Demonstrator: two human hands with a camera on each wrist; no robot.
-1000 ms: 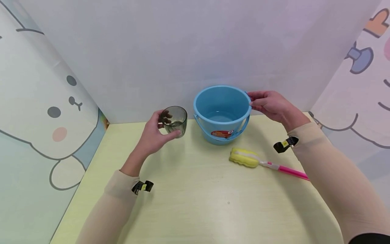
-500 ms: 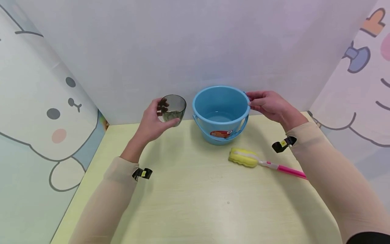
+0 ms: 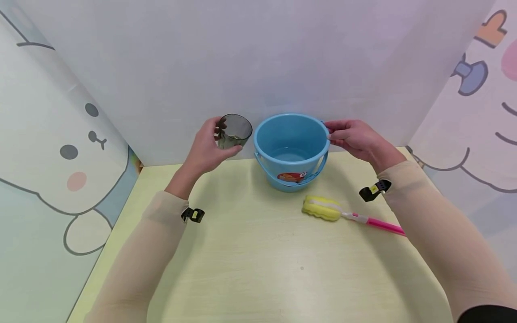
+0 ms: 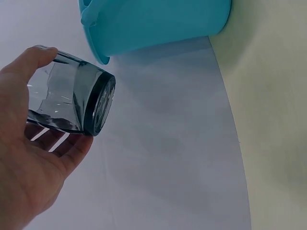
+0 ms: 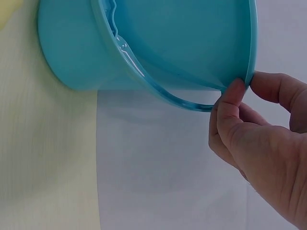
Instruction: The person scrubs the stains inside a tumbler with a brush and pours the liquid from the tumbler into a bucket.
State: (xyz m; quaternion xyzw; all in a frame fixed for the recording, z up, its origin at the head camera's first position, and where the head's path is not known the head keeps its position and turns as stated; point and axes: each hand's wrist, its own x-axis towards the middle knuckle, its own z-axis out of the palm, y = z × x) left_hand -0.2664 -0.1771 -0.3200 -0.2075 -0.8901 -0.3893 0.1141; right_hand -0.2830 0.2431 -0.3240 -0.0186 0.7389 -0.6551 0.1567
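My left hand (image 3: 208,146) grips a smoky grey drinking glass (image 3: 236,130) around its side, thumb on the near face and fingers behind. The glass is held above the table, left of the blue bucket (image 3: 278,172) and near its rim height. Some clear liquid seems to lie in the glass; in the left wrist view its thick base (image 4: 100,105) faces away from the palm. With thumb and fingers my right hand (image 3: 359,140) pinches the bucket's rim at the right, where the handle joins. The bucket stands upright, its handle (image 5: 144,76) hanging down the front.
A yellow sponge brush (image 3: 322,208) with a pink handle (image 3: 385,225) lies on the pale table (image 3: 250,260) in front of the bucket, its end hidden by the right forearm. A white wall (image 3: 258,58) rises right behind the bucket.
My left hand has raised the glass from low beside the bucket to about rim height, then moved it slightly right, closer to the bucket. My right hand keeps its pinch on the rim.
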